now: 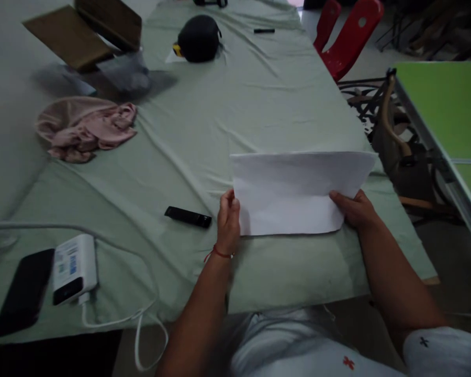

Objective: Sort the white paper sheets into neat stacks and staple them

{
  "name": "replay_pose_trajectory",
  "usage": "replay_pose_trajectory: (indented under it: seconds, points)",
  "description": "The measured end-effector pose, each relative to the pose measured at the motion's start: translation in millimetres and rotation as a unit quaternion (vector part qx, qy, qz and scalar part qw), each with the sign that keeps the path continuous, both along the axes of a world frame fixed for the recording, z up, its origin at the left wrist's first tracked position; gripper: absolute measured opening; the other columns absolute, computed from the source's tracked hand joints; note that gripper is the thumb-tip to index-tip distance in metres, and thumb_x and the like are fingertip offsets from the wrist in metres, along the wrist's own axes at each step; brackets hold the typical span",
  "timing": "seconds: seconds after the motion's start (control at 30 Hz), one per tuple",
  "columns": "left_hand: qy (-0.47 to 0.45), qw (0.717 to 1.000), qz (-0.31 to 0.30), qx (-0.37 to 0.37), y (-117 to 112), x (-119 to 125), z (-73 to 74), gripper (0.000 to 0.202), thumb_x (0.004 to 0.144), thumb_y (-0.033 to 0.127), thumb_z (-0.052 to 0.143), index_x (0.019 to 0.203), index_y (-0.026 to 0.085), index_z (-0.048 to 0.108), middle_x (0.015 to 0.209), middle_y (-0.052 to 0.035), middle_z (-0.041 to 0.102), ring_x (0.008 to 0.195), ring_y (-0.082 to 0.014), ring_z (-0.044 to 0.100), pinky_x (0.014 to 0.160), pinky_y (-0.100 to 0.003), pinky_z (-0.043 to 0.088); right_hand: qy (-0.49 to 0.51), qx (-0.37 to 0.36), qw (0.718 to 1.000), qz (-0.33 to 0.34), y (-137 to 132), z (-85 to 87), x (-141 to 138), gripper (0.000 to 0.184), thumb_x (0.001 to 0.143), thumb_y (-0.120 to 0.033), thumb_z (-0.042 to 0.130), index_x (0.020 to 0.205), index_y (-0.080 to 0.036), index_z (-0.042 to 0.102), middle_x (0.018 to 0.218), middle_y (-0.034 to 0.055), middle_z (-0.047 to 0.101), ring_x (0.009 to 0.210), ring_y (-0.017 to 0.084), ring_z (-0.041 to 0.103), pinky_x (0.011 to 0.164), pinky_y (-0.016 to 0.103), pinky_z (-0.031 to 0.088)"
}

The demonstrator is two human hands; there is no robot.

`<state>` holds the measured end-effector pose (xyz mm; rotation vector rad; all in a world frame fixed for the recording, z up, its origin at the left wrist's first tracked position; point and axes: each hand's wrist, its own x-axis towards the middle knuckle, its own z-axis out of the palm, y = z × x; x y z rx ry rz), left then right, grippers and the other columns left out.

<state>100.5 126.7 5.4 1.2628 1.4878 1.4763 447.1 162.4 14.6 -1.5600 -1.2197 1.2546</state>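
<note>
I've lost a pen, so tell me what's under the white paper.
The paper, held by the left hand and right hand, lies over the green cloth. Only cloth shows around its edges; anything beneath is hidden.

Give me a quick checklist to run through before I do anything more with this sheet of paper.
1. Left hand grip on the paper, left edge: ok.
2. Right hand grip on its lower right: ok.
3. Paper resting on the green cloth or lifted: cannot tell.
4. Black bar lying apart from the paper: ok.
5. Green cloth smooth beside the paper: not ok, creased.
</note>
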Motion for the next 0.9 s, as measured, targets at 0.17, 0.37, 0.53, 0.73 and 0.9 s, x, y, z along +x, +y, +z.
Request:
replay_pose_trajectory:
  seconds: [0.17, 0.37, 0.53, 0.73, 0.9]
  points:
    - [0.099, 0.989, -0.091, -0.068, -9, 1, -2.4, 0.047, 0.096, 0.065, 0.058, 0.084, 0.020, 0.069, 0.074, -0.0036, 0.068, 0.074, -0.0228, 0.064, 0.070, -0.034, 0.052, 0.024, -0.029, 0.999, -0.019, 1, 2.3, -11, 0.035, 0.080, -0.056, 0.082, 0.096, -0.026, 0.072, 0.097, 0.0036, 0.078, 0.084, 0.023, 0.071, 0.078, 0.039, 0.061]
    - [0.072, 0.991, -0.079, -0.078, -7, -3, 0.8, 0.041, 0.096, 0.057, 0.062, 0.095, 0.017, 0.072, 0.088, -0.0060, 0.076, 0.082, -0.0225, 0.068, 0.073, -0.032, 0.051, 0.079, 0.041, 0.994, -0.056, 10, -3.1, -23, 0.044, 0.075, -0.057, 0.086, 0.102, -0.024, 0.076, 0.094, 0.0022, 0.079, 0.075, 0.018, 0.070, 0.070, 0.032, 0.058]
    - [-0.075, 0.993, -0.052, -0.071, -6, -4, -2.6, 0.035, 0.090, 0.049, 0.073, 0.108, 0.019, 0.072, 0.097, -0.0054, 0.077, 0.088, -0.0203, 0.070, 0.080, -0.030, 0.054, 0.113, 0.078, 0.987, -0.088, 15, -10.9, -22, 0.047, 0.070, -0.058, 0.090, 0.100, -0.024, 0.077, 0.090, 0.0028, 0.080, 0.072, 0.020, 0.071, 0.066, 0.032, 0.058]
    - [-0.152, 0.981, -0.033, -0.119, -6, -9, -4.2, 0.034, 0.078, 0.046, 0.083, 0.096, 0.020, 0.071, 0.073, 0.0015, 0.067, 0.065, -0.0147, 0.061, 0.063, -0.025, 0.050, 0.139, 0.073, 0.983, -0.090, 16, -13.1, -20, 0.044, 0.070, -0.054, 0.092, 0.100, -0.025, 0.078, 0.091, 0.0013, 0.081, 0.069, 0.017, 0.070, 0.062, 0.029, 0.056]
    - [-0.087, 0.991, 0.002, -0.104, -7, -10, -2.6, 0.038, 0.084, 0.053, 0.079, 0.076, 0.019, 0.063, 0.063, 0.0041, 0.052, 0.056, -0.0101, 0.042, 0.050, -0.022, 0.032, 0.143, 0.087, 0.982, -0.085, 18, -13.8, -21, 0.047, 0.070, -0.055, 0.092, 0.102, -0.023, 0.076, 0.090, 0.0020, 0.080, 0.068, 0.018, 0.070, 0.061, 0.030, 0.056]
